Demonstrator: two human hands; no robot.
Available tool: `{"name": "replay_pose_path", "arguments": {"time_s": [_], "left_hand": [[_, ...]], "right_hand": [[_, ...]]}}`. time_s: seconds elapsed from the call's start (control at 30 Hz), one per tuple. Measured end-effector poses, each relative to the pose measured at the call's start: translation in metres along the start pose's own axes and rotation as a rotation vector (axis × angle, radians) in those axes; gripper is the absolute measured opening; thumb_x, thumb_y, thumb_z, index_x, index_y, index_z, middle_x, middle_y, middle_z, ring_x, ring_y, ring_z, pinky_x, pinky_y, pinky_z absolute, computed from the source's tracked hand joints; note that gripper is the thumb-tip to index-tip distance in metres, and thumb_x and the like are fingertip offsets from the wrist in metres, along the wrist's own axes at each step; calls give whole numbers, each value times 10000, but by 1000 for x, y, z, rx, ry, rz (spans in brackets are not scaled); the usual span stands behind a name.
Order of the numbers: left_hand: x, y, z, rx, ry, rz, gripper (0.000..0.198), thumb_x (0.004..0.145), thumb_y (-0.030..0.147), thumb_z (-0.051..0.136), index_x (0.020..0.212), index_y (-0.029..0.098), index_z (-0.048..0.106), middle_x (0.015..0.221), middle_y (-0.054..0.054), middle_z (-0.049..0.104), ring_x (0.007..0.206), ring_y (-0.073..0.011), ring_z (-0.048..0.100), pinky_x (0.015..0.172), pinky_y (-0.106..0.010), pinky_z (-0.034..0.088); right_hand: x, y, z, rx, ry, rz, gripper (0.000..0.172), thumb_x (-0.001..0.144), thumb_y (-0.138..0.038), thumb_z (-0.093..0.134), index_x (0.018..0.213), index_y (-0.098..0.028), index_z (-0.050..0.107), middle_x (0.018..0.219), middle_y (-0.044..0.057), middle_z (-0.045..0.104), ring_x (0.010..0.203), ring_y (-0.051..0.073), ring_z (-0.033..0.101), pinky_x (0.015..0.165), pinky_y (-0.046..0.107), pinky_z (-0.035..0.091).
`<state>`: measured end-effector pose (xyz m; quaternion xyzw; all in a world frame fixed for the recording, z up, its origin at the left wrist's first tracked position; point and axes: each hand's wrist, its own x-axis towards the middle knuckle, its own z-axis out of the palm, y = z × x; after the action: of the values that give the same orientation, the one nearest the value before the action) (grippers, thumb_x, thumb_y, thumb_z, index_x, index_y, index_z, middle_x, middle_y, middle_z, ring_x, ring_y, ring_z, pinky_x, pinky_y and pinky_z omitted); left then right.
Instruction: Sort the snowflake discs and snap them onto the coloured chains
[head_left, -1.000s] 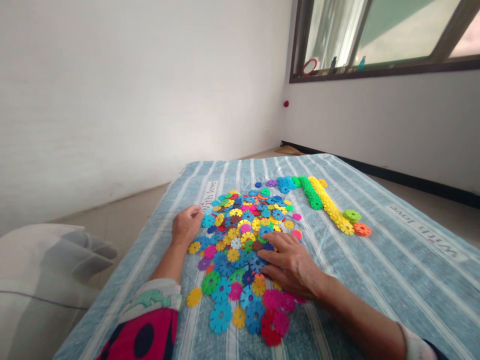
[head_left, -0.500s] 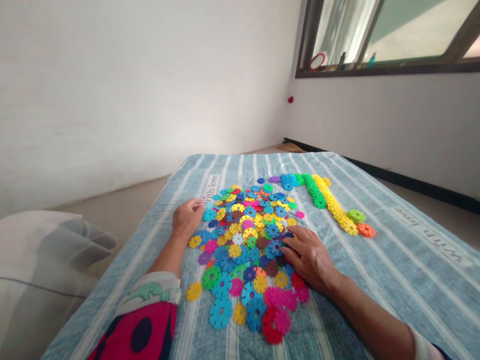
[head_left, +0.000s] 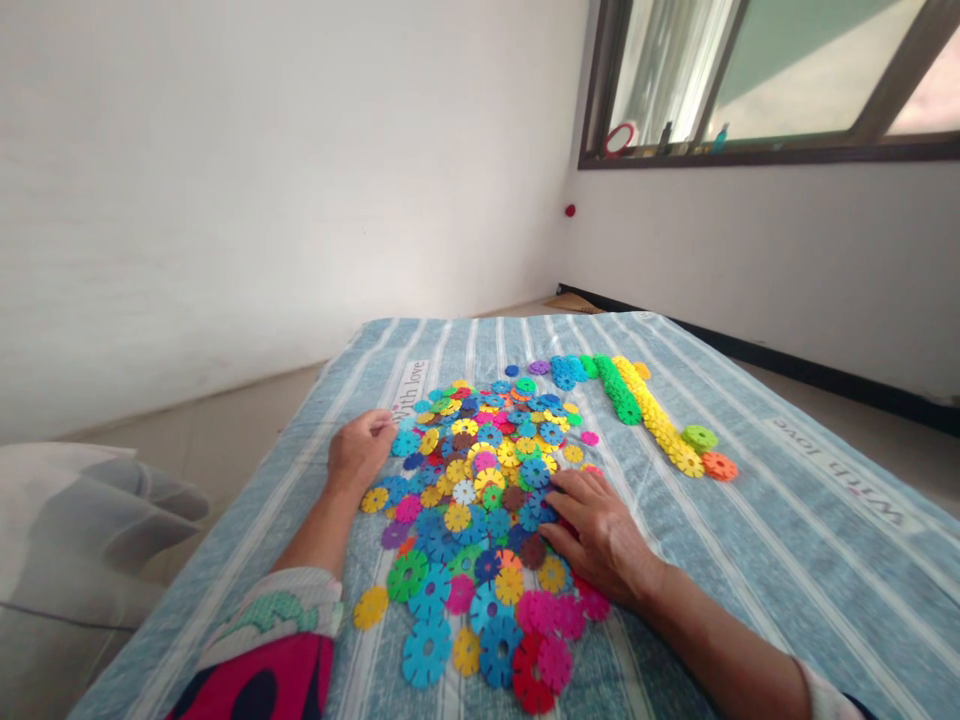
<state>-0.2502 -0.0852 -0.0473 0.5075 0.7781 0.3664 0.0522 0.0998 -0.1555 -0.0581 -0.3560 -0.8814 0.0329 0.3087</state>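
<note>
A spread pile of colourful notched plastic discs (head_left: 457,490) lies on the striped blue cloth. Beside the pile's left edge, my left hand (head_left: 360,450) has its fingers curled and the tips pinched together. Whether a disc is between them is hidden. My right hand (head_left: 604,535) rests palm down at the pile's right edge, fingers apart and touching discs, some of which it covers. To the right, discs are packed into a green row (head_left: 619,390) and a longer yellow row (head_left: 656,415), with a blue cluster (head_left: 568,371) near their far end.
A light green disc (head_left: 699,437) and orange discs (head_left: 720,466) lie by the yellow row's near end. A purple disc (head_left: 539,368) and a dark blue disc (head_left: 511,370) sit at the back. Sheer white fabric (head_left: 90,540) stands left of the cloth-covered surface (head_left: 757,560).
My right hand has slid slightly left onto the pile, covering dark discs that showed before. My left hand stays pinched in about the same place. The whole view has shifted a little.
</note>
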Motion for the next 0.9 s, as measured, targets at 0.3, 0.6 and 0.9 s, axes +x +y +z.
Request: {"name": "replay_pose_path", "arguments": {"time_s": [0.3,0.6,0.9], "left_hand": [[1,-1,1,-16,-11,-2,358,717,345,523,984,186,701,974,-78,758,946,-253,696,885,-340,513],[0,-1,1,5,-17,-1,373,720,338,520,1006,174,695,984,-86,756,959,-252,692,885,-333,508],[-1,0,1,-1,-25,-4,376,723,351,517,1008,180,693,1002,-83,752,954,-255,691,891,-339,507]], "right_hand": [[-3,7,0,-38,25,44,115,893,-257,586,837,-185,657,993,97,659,994,245,581,914,438,457],[6,-2,0,-92,-2,0,236,860,-270,631,1087,-214,661,1218,107,612,1175,307,504,973,489,431],[0,14,-4,-148,7,118,129,866,-294,619,912,-195,686,1141,122,641,1104,292,552,946,481,447]]}}
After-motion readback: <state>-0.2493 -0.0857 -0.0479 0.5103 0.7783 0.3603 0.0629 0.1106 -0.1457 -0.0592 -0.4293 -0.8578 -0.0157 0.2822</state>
